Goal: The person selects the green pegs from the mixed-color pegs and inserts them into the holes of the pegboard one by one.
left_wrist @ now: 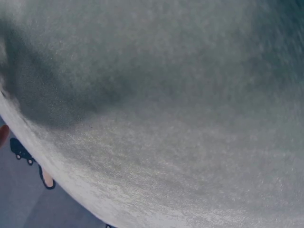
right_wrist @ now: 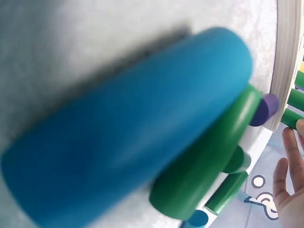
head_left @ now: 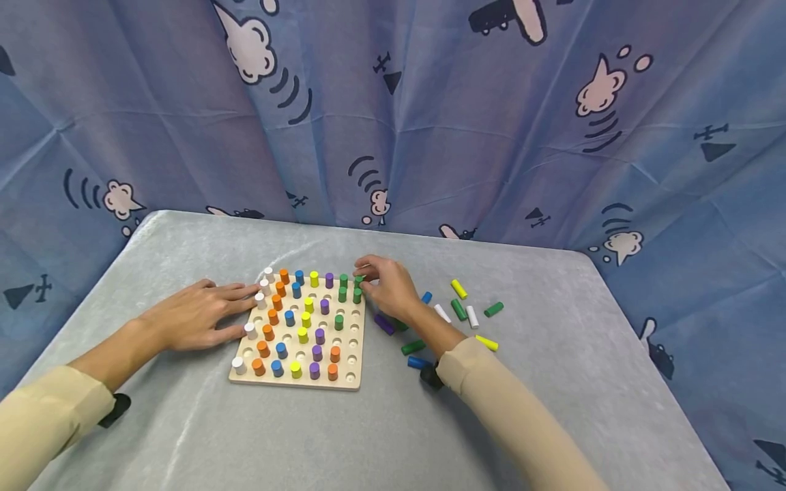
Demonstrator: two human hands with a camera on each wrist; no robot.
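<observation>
A square wooden pegboard (head_left: 295, 384) lies on the table, with white, orange, blue, yellow, purple and green pegs standing in its holes. My left hand (head_left: 199, 315) rests at its left side, fingers stretched out and touching the edge near the white pegs (head_left: 260, 300). At the far right corner my right hand (head_left: 393, 290) pinches the top of a green peg (head_left: 359, 280) standing in the end row. The right wrist view shows fingertips on that green peg (right_wrist: 291, 118). In the left wrist view only grey tabletop and shadow fill most of the picture.
Loose pegs lie right of the board, partly under the right forearm: green pegs (head_left: 458, 309), white pegs (head_left: 471, 316), yellow pegs (head_left: 459, 289), blue pegs (head_left: 417, 363) and a purple peg (head_left: 384, 324). A patterned blue curtain (head_left: 442, 136) hangs behind the grey table (head_left: 540, 395).
</observation>
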